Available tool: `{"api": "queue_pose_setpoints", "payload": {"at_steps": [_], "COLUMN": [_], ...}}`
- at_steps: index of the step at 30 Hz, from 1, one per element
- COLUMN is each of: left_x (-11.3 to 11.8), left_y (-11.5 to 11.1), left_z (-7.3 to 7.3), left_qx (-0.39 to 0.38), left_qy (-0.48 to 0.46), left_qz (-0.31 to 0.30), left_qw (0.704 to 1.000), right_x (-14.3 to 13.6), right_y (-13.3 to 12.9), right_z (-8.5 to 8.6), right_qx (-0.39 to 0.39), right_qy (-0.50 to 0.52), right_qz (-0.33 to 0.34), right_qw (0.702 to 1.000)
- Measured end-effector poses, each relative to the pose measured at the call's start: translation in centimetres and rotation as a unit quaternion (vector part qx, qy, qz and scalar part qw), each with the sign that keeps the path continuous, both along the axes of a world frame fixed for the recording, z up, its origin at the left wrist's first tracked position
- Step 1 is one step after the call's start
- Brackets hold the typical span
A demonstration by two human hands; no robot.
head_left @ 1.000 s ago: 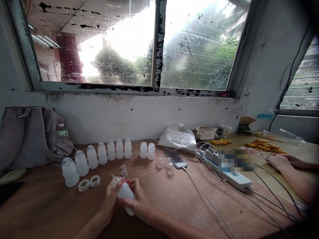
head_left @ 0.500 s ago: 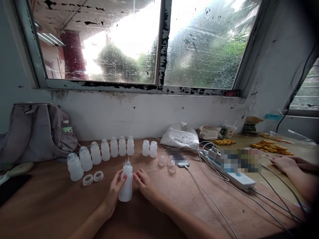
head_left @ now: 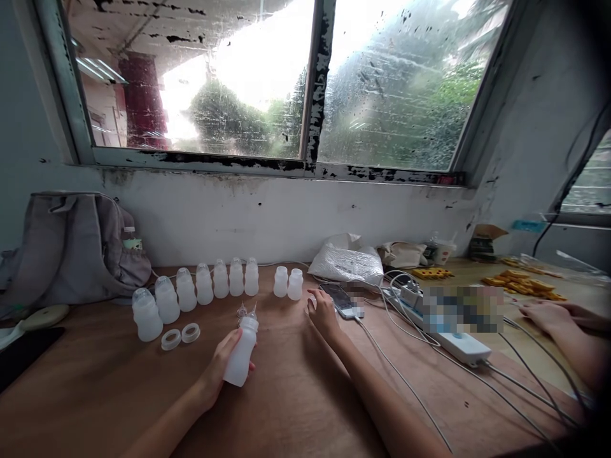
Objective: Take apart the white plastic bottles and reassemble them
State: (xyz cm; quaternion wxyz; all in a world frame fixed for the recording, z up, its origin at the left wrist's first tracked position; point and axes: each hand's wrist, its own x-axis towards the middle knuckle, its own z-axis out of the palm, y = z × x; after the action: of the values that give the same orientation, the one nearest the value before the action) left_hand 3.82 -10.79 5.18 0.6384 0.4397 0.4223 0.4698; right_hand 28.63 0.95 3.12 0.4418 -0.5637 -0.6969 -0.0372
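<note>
My left hand [head_left: 224, 366] is wrapped around a frosted baby bottle [head_left: 241, 356], which leans to the right just above the table. A clear nipple [head_left: 252, 310] tops this bottle, and another small clear nipple [head_left: 242, 312] shows just behind it. Over to the right, the fingers of my right hand [head_left: 325, 313] are curled around a clear bottle cap [head_left: 312, 298], mostly covered by them. To the left lie two white collar rings [head_left: 170, 340]. Behind them a curved row of several capped bottles [head_left: 165, 302] stands upright. Two uncapped bottles [head_left: 280, 284] stand further right.
A phone [head_left: 340, 300] with a cable lies beside my right hand. Further right are a power strip [head_left: 458, 343], loose cords, yellow parts [head_left: 518, 283] and another person's hands [head_left: 548, 315]. A silver plastic bag [head_left: 347, 262] rests by the wall, a grey backpack [head_left: 71, 248] at left.
My right hand has left the bottle and moved right, onto the clear caps. The bottle in my left hand has gone from upright to tilted.
</note>
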Motion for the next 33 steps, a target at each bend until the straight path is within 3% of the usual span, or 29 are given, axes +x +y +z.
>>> {"api": "queue_pose_setpoints", "payload": {"at_steps": [7, 16, 23, 26, 29, 33], "left_x": [-0.3, -0.6, -0.6, -0.7, -0.9, -1.2], "left_y": [0.1, 0.6, 0.1, 0.0, 0.2, 0.9], "left_z": [0.1, -0.2, 0.7, 1.1, 1.1, -0.1], "left_qx": [0.024, 0.001, 0.008, 0.001, -0.015, -0.009], "left_qy": [0.000, -0.025, -0.008, 0.001, 0.017, 0.019], "left_qz": [0.001, 0.003, -0.011, -0.012, -0.022, -0.035], "left_qw": [1.000, 1.000, 1.000, 1.000, 0.999, 0.999], "right_x": [-1.5, -1.3, -2.0, -2.3, -2.5, -3.0], "right_y": [-0.7, -0.6, -0.9, -1.0, -1.3, -2.1], "right_z": [0.1, -0.1, -0.9, -1.0, -0.2, 1.4], "right_qx": [-0.040, -0.118, -0.106, -0.122, -0.170, -0.225], "right_qy": [0.039, 0.102, 0.055, 0.085, 0.215, 0.418], "right_qz": [0.095, 0.136, 0.071, 0.061, 0.135, 0.273], "right_qw": [0.994, 0.978, 0.990, 0.987, 0.952, 0.837]}}
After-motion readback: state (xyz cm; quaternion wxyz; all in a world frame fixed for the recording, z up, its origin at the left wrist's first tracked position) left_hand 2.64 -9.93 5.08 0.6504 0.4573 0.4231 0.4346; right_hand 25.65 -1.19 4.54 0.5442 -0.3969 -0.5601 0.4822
